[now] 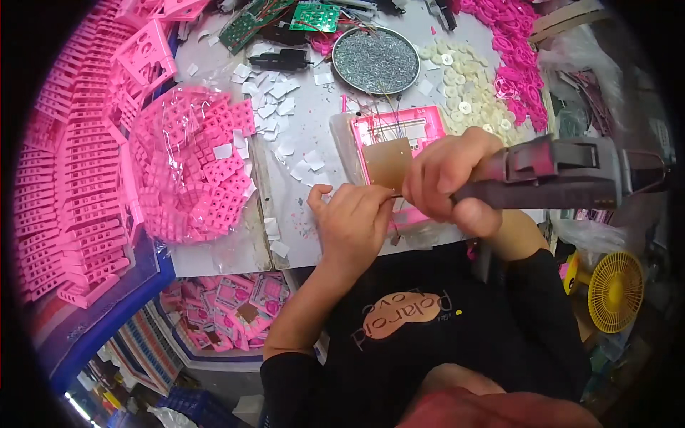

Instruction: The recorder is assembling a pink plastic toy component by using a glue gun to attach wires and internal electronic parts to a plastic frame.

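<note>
My right hand (457,171) is wrapped around a dark electric screwdriver (564,185), which lies nearly level and points left. Its thin bit reaches the fingertips of my left hand (354,217). Those fingers are pinched together at the bit's tip; whatever sits between them is too small to make out. Just beyond both hands lies a pink plastic housing (431,120), open side up, with a brown circuit board (389,162) in it and thin wires running out at the far side. My right hand covers part of the housing and board.
A round metal dish (376,63) of small screws stands behind the housing. Cream discs (464,89) and pink parts (510,50) lie to the right. White paper squares (275,100), a bag of pink keypads (193,164) and stacked pink frames (71,185) are left. A yellow fan (616,292) stands lower right.
</note>
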The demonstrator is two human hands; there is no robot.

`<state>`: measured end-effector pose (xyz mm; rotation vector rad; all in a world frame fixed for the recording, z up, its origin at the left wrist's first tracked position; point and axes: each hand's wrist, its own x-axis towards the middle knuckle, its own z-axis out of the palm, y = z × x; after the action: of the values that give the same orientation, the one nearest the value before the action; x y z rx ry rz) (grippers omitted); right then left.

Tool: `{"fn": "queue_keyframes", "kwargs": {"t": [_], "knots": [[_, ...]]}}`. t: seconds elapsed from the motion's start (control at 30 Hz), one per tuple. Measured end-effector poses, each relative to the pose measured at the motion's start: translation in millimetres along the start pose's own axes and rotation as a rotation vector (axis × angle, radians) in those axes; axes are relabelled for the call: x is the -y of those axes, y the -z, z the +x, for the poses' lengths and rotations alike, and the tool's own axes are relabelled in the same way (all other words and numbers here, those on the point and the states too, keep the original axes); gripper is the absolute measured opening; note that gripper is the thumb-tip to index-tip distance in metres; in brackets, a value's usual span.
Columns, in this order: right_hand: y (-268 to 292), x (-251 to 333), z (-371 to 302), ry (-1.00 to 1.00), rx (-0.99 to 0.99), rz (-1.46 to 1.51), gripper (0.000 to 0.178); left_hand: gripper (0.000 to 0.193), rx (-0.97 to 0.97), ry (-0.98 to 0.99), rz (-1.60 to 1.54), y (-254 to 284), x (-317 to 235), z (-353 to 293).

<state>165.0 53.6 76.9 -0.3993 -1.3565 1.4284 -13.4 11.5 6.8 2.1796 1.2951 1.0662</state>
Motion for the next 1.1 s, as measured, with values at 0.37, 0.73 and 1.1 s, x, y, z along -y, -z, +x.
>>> {"fn": "queue_keyframes", "kwargs": {"t": [0.37, 0.73, 1.1], "knots": [[-5.2, -0.6, 8.7, 0.015, 0.006, 0.044, 0.029, 0.015, -0.069, -0.03, -0.027, 2.5, 4.9, 6.8], [6.3, -31.7, 19.5, -0.15, -0.127, -0.089, 0.026, 0.035, 0.129, 0.027, 0.072, 23.8, -3.0, -14.2], [9.5, -44.0, 31.7, -0.135, 0.091, -0.459, 0.025, 0.02, 0.385, 0.125, -0.078, 15.5, -11.1, -45.9]]}}
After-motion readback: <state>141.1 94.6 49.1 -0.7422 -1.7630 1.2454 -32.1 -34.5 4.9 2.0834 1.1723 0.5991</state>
